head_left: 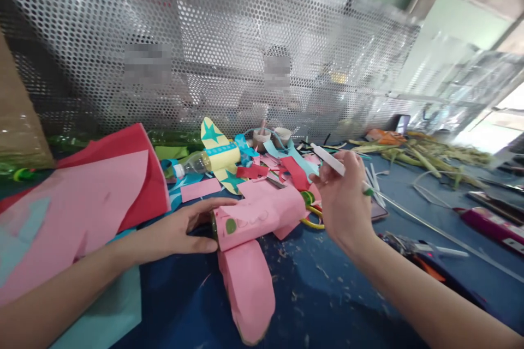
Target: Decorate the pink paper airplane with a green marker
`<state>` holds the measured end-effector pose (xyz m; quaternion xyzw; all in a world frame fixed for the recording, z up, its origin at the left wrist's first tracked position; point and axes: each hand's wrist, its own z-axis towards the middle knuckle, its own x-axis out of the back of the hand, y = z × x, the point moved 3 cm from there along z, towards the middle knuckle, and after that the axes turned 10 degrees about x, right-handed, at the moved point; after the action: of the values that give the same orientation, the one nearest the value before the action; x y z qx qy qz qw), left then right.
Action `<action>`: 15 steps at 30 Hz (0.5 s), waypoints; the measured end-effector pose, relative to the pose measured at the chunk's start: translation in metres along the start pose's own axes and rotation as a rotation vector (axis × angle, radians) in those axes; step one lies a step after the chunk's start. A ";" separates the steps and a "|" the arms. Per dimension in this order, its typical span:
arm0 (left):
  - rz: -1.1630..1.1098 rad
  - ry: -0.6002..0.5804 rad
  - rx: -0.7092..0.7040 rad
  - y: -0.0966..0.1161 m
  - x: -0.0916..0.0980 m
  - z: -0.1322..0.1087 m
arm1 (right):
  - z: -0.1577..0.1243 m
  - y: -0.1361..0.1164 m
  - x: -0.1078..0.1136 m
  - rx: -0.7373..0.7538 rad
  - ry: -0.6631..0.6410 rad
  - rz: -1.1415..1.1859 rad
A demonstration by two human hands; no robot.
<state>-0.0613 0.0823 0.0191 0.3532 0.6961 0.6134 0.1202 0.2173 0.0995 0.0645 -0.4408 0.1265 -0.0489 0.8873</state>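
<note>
Head view: the pink-wrapped bottle (266, 215) lies on its side around the middle of the blue surface (311, 294), whose near edge is out of frame. The left hand (180, 232) is curled on the base end, thumb on the near side, fingers beyond it. The right hand (346, 196) is closed on a white pen (329, 160), raised near the neck end and apart from the bottle's paper (a green end (367, 191), apparently the pen's, shows past the hand; I cannot tell whether it is capped).

The work looks well along. Pink paper goes round the body, a rounded pink wing (250, 294) seems fixed on the near side, and a green dot (231, 226) sits close to the base. What appears left is colouring: the faint round outlines (254, 217) next to the dot are unfilled.

The bottle's long axis runs left to right, slanting a little toward the far edge of the surface; its green neck end (307, 197) points right, beside yellow scissor handles (314, 224). The wing points toward the near edge. Farther toward the far edge lie paper scraps (297, 170) and a yellow-winged bottle (223, 157).
</note>
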 end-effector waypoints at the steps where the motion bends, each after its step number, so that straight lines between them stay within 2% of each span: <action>1: 0.007 0.004 -0.007 0.000 0.000 0.000 | -0.002 0.000 0.001 -0.001 0.088 0.038; 3: 0.025 0.023 -0.013 -0.001 0.001 0.001 | -0.008 -0.001 -0.003 -0.020 0.102 0.097; 9: 0.027 0.065 0.028 -0.002 -0.002 0.002 | -0.031 -0.009 -0.013 0.022 -0.159 0.080; 15: 0.007 0.067 0.038 0.003 -0.006 0.000 | -0.044 -0.010 -0.027 -0.065 -0.491 -0.036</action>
<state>-0.0559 0.0782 0.0208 0.3371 0.7099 0.6121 0.0879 0.1796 0.0655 0.0520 -0.4699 -0.0993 0.0479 0.8758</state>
